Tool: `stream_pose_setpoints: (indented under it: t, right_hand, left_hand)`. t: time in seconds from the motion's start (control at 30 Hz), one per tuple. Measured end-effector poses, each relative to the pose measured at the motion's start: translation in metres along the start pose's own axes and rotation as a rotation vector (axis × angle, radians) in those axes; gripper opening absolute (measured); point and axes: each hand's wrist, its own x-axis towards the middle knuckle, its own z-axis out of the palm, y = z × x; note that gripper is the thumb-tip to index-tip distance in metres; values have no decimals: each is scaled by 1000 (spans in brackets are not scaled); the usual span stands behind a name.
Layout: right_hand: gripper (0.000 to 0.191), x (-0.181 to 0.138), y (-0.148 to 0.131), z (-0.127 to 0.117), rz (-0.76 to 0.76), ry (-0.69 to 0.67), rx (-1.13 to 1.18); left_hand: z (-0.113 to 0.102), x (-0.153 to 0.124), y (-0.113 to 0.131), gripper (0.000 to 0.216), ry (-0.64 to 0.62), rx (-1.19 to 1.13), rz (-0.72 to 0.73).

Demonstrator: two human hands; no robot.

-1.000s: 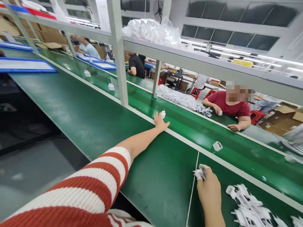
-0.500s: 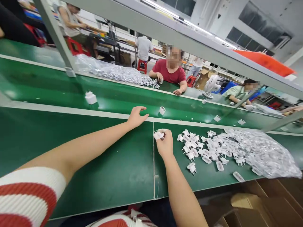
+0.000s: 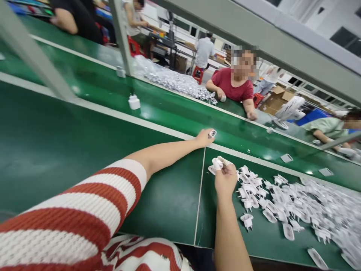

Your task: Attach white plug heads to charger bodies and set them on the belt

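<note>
My left hand (image 3: 203,137) reaches across the green bench to the white strip at the conveyor's edge and grips a small white charger shell (image 3: 212,133). My right hand (image 3: 225,178) is raised a little above the bench and pinches a white plug piece (image 3: 217,164) between its fingertips. Just right of that hand lies a heap of several loose white plug pieces (image 3: 284,203) spread over the bench.
A finished white charger (image 3: 134,101) rides the green conveyor belt (image 3: 175,113) farther left. Two flat white parts (image 3: 287,158) lie on the belt at right. A grey frame post (image 3: 122,35) rises behind. A person in a red shirt (image 3: 235,84) works opposite, beside a clear bag of parts (image 3: 172,81).
My left hand has closed on the white shell at the belt's edge, where before it lay open next to it. The camera has swung; my right hand keeps its plug piece.
</note>
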Motion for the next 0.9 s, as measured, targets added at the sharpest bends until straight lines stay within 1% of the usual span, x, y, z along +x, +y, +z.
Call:
stream_pose_setpoints:
  t: [0.03,0.1,0.2,0.27,0.3,0.37,0.43,0.5,0.57,0.63,0.7,0.77,0.9]
  right_hand:
    - [44,1,-3,0,0,-5,-8]
    - [47,-1,-9,2,39,-25,-11]
    - [51,-11,-21,7,97,-68,5]
    - [48,-21,-28,11,94,-140,25]
    - [46,-26,-30,13,82,-193,32]
    - [39,-35,-34,16,30,-305,30]
    - [32,-44,-37,18,-50,-404,-4]
    - [27,-51,-40,18,-141,-480,-74]
    - [24,-56,-41,18,-228,-516,-168]
    - [21,-59,-42,19,-304,-507,-234]
    - [19,-61,-41,21,-359,-500,-264]
    - [17,-61,-41,24,-402,-523,-300]
    - [17,-60,-43,28,-485,-603,-421]
  left_hand:
    - [-11,-15,-2,44,-28,-17,25]
    - [-36,-56,-7,47,-91,-50,61]
    - [-70,-130,-13,44,-184,-99,96]
    - [-85,-175,-18,45,-231,-133,107]
    - [-91,-193,-20,45,-253,-143,112]
    - [-96,-220,-25,46,-314,-130,107]
    - [-94,-234,-30,46,-342,-117,115]
    - [-90,-238,-33,47,-328,-128,130]
    - [-86,-237,-36,56,-283,-140,126]
    - [-84,-235,-38,61,-246,-142,109]
    - [-85,-233,-39,49,-225,-153,120]
    - [-86,-231,-39,37,-221,-182,149]
    - [-86,-229,-41,31,-213,-227,170]
